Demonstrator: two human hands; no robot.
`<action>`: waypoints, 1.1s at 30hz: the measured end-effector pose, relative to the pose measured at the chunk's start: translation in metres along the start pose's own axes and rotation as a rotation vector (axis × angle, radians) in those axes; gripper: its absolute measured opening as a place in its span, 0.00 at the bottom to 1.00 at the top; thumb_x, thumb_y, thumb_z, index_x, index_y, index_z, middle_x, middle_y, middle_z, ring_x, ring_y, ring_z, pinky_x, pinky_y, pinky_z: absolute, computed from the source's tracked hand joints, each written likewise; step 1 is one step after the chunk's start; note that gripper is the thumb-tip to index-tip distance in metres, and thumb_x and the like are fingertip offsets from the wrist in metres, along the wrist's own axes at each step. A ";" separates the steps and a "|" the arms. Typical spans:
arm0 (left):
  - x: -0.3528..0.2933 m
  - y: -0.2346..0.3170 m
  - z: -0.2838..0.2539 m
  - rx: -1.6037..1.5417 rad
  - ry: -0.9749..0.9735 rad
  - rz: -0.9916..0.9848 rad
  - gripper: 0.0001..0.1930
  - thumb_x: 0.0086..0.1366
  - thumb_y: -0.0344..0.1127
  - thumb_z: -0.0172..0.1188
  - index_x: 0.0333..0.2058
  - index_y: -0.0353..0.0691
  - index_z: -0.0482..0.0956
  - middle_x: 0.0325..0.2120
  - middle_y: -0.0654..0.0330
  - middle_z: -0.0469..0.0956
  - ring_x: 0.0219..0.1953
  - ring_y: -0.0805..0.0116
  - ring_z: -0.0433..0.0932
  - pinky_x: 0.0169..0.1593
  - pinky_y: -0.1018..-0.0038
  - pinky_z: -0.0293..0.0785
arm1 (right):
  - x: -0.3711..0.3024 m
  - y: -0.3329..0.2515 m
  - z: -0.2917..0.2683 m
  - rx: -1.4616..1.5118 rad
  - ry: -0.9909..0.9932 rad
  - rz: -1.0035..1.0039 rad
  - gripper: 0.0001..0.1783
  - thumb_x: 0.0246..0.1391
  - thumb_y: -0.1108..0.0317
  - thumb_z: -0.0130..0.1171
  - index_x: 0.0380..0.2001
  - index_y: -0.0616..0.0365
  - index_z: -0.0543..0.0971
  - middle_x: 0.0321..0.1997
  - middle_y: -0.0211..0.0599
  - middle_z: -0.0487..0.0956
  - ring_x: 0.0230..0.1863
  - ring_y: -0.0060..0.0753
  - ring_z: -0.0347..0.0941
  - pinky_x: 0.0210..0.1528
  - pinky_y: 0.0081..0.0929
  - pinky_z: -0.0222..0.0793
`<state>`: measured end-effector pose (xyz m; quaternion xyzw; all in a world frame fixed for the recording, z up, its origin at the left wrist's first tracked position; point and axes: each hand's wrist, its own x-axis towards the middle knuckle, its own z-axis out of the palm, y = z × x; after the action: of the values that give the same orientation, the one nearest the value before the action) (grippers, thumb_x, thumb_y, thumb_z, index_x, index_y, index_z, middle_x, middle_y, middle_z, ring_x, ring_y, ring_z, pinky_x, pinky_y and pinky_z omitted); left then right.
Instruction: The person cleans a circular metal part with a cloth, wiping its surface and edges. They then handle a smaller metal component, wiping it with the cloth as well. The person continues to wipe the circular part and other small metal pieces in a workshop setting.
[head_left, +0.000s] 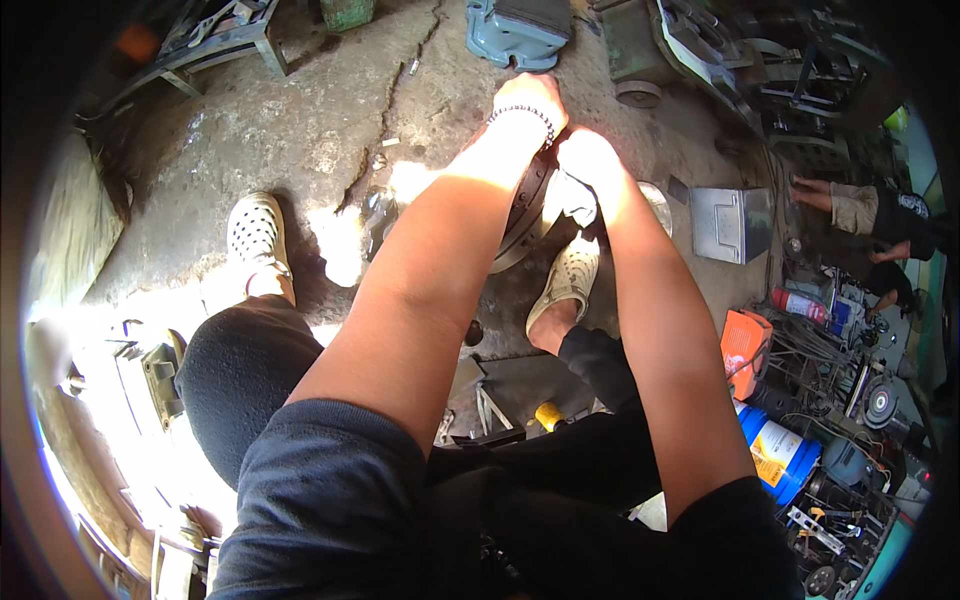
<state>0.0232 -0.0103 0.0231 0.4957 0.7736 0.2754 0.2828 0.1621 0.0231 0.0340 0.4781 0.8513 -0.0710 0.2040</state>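
Both my arms reach forward over a round dark metal part [524,222] with holes along its rim, standing on the floor between my feet. My left hand [532,97], a beaded bracelet at its wrist, is farther out, with its fingers curled down beyond the part's far side; what they grip is hidden. Just behind it and to the right, my right hand [588,157] is closed on a white cloth [577,200] that hangs below it against the part. Strong sunlight washes out detail on both hands.
A blue-grey metal housing [518,32] lies ahead on the cracked concrete floor. To the right stand a silver metal box [730,224], an orange case [745,350] and a blue bucket [780,455]. Another person [865,212] is at far right. A metal bench [215,45] is at upper left.
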 end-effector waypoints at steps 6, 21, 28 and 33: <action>0.004 -0.010 0.001 -0.020 0.060 -0.014 0.15 0.54 0.37 0.56 0.39 0.43 0.85 0.39 0.45 0.83 0.45 0.47 0.82 0.50 0.60 0.79 | 0.002 -0.013 -0.003 -0.153 -0.031 -0.105 0.18 0.57 0.61 0.50 0.40 0.63 0.80 0.41 0.56 0.81 0.42 0.52 0.80 0.48 0.40 0.75; 0.002 -0.011 0.004 -0.064 0.086 -0.003 0.14 0.56 0.35 0.58 0.38 0.39 0.86 0.39 0.45 0.83 0.45 0.50 0.83 0.49 0.62 0.80 | -0.081 0.041 -0.022 1.097 0.136 0.503 0.20 0.63 0.53 0.56 0.42 0.61 0.79 0.38 0.33 0.81 0.35 0.32 0.76 0.41 0.32 0.72; 0.007 -0.002 0.004 -0.024 0.034 -0.004 0.13 0.51 0.35 0.62 0.36 0.39 0.85 0.39 0.46 0.83 0.45 0.50 0.83 0.48 0.63 0.80 | -0.018 0.018 0.009 0.678 -0.027 0.321 0.20 0.62 0.55 0.55 0.39 0.64 0.79 0.32 0.36 0.80 0.31 0.31 0.76 0.36 0.31 0.72; 0.006 -0.010 -0.001 -0.014 0.029 -0.014 0.13 0.51 0.35 0.62 0.35 0.39 0.86 0.39 0.46 0.83 0.44 0.51 0.83 0.48 0.64 0.81 | -0.048 0.008 -0.001 0.544 0.075 0.054 0.18 0.61 0.58 0.55 0.40 0.64 0.79 0.35 0.38 0.82 0.38 0.29 0.76 0.42 0.28 0.72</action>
<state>0.0144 -0.0088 0.0157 0.4840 0.7792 0.2862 0.2769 0.1911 -0.0100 0.0558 0.5400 0.7950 -0.2737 0.0384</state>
